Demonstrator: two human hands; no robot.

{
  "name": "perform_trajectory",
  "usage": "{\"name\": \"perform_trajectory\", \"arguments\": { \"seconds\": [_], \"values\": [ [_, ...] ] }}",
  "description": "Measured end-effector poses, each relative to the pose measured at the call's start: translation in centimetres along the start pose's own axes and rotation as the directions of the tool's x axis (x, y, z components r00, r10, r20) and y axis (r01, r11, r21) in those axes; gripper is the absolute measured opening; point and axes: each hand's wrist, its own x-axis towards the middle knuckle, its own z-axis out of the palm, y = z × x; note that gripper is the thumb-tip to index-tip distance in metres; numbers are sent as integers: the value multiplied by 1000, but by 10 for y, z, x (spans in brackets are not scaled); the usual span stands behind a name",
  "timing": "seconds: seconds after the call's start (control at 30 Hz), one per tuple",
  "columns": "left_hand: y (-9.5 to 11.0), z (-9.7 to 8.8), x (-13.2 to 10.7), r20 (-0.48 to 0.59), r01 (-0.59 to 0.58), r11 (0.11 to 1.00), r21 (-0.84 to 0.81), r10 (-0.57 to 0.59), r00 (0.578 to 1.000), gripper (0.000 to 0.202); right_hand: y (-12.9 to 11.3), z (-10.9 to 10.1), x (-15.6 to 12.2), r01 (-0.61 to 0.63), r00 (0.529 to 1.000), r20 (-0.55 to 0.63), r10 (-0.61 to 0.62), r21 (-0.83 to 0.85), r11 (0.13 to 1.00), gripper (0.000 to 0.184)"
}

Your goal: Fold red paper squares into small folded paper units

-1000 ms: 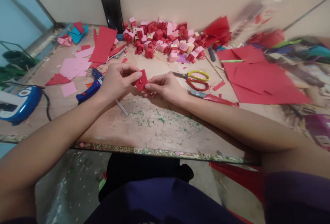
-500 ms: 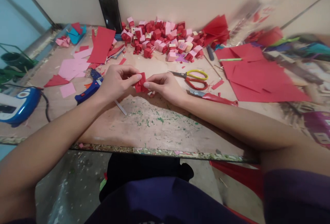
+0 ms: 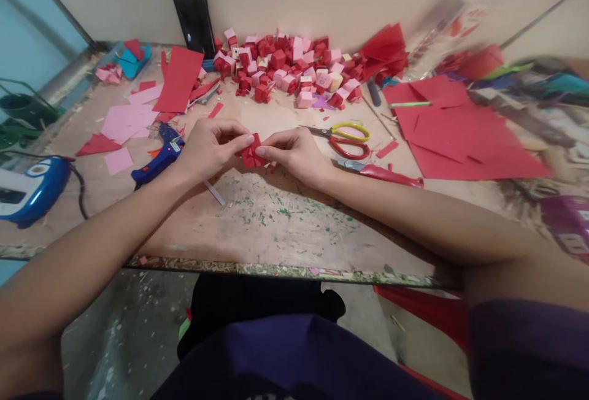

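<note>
Between my two hands is a small folded red paper (image 3: 251,153), held just above the table, with creases showing on its face. My left hand (image 3: 213,145) pinches its left edge between thumb and fingers. On the right edge, my right hand (image 3: 294,153) grips it the same way. Beside my left wrist lies a blue glue gun (image 3: 159,157), and a thin white stick (image 3: 214,192) pokes out below that hand. Scissors with yellow and red handles (image 3: 350,142) lie right of my right hand, above a red-handled tool (image 3: 391,175).
Many small red and pink paper cubes (image 3: 285,69) are heaped against the wall, near a propped phone (image 3: 189,7). Red sheets (image 3: 469,142) lie at right, pink paper (image 3: 129,121) at left. A blue-and-white device (image 3: 37,188) sits far left. Green scraps (image 3: 276,210) dot the table.
The folded red paper has tipped slightly, so its creased face shows more toward me. Both hands keep their pinch in nearly the same place. The view has shifted a little.
</note>
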Motion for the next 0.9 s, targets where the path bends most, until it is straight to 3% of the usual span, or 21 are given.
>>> {"name": "perform_trajectory", "arguments": {
  "seconds": [0.33, 0.53, 0.73, 0.9],
  "values": [
    [12, -1, -4, 58, -6, 991, 131, -2, 998, 23, 2, 1, 1, 15, 1000, -19, -13, 76, 997, 22],
    [12, 0, -3, 86, 15, 998, 67, -21, 996, 22, -1, 1, -1, 29, 999, -23, -28, 36, 999, 20],
    [9, 0, -5, 48, 7, 999, 52, -10, 999, 16, -3, 3, -1, 18, 1000, -9, -18, 24, 1000, 26],
    [9, -1, -4, 101, -40, 999, 35, 36, 994, 20, -2, 2, -1, 41, 998, -39, -40, 25, 999, 24]
  ]
}}
